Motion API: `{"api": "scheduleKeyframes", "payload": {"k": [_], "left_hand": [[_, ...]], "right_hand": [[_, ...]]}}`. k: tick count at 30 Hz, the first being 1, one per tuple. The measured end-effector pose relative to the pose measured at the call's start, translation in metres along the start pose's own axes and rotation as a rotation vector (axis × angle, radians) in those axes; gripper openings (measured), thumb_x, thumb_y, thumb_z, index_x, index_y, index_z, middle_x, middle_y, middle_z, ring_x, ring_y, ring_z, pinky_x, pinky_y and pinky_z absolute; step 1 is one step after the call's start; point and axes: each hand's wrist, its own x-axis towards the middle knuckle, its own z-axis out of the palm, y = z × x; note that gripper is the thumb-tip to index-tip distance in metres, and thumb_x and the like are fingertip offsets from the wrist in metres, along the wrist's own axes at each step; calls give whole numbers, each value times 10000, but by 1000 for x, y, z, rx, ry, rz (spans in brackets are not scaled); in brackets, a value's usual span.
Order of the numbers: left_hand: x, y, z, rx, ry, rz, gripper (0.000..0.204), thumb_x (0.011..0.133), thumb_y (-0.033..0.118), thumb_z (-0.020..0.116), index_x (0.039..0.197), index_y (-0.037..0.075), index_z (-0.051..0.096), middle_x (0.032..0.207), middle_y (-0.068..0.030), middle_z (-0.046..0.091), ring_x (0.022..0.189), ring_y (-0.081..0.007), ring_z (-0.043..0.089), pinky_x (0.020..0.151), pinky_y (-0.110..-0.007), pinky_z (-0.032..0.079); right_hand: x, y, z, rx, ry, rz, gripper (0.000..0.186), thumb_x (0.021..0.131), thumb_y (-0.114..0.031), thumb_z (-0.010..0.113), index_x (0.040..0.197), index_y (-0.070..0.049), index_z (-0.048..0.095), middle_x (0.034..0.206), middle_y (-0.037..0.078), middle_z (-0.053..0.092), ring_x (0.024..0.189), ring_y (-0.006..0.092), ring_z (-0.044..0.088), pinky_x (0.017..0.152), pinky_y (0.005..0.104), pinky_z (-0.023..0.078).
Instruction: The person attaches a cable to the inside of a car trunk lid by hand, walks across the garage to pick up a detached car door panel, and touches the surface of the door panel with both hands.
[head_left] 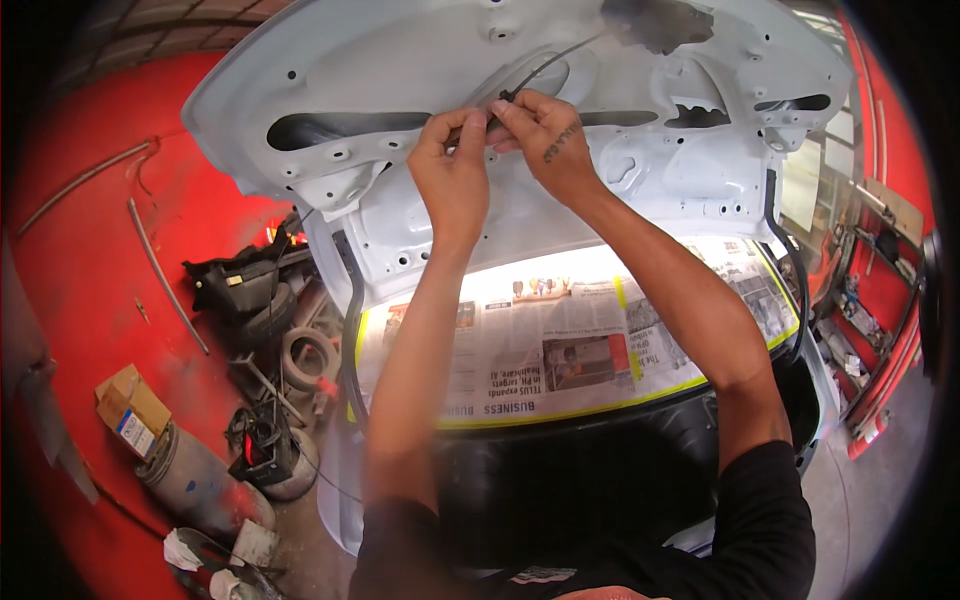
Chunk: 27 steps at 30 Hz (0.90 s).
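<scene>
Both my arms reach up to the inner side of a raised, pale grey car trunk lid (pixel 590 215). My right hand (pixel 548 140) pinches a black cable (pixel 548 65) close to a small dark fitting on it. From there the cable runs up and right to a dark grey, blurred piece (pixel 662 24) at the top of the lid. Beside it, my left hand (pixel 455 170) is closed, thumb against fingers, on a dark length that looks like the same cable. My fingers hide most of that part. Both hands are in front of the lid's oval openings.
Newspaper (pixel 500 345) edged with yellow tape covers the rear window below the lid. Dark weatherstrip (pixel 352 300) hangs at the left hinge side. A drum (pixel 195 475) with a cardboard box (pixel 133 408) stands by the red wall at left. Car parts (pixel 855 310) crowd the right.
</scene>
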Motion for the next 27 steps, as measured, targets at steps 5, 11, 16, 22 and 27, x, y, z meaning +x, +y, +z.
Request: {"api": "scheduleKeyframes", "payload": {"k": [5,11,16,22,27], "left_hand": [[-5,-20,0,62,-16,34,132,961,22,656,1064,-44,704,1019,-112,710,958,-172,676,801,-293,529],[-6,-48,-12,68,0,-25,229,935,17,670,1162,-11,687,1097,-152,727,1054,-254,690,962,-352,511],[-11,-30,-4,323,-155,-3,316,908,54,704,1217,-9,676,1176,-197,717,1057,-292,695,934,-348,512],[-12,-35,-12,308,-193,-68,383,913,83,709,1287,16,668,1226,-203,706,1046,-326,682,926,-371,507],[-10,-42,-11,286,-245,-178,410,917,97,703,1317,18,655,1263,-218,693,1134,-331,663,972,-385,493]], "right_hand": [[3,0,-3,76,46,5,317,1014,-194,639,800,38,608,832,139,733,735,182,746,624,292,594],[5,-3,1,130,23,68,297,1003,-201,657,843,49,639,861,131,741,731,184,745,624,294,592],[5,-9,-20,152,5,145,261,999,-223,644,944,32,655,991,128,746,727,202,739,642,300,600],[5,-15,-23,207,-41,195,296,1022,-267,604,1070,20,657,1067,135,732,734,192,725,664,290,595],[6,-10,-33,254,-74,217,337,1051,-302,561,1156,10,638,1127,132,721,735,176,712,674,279,592]]}}
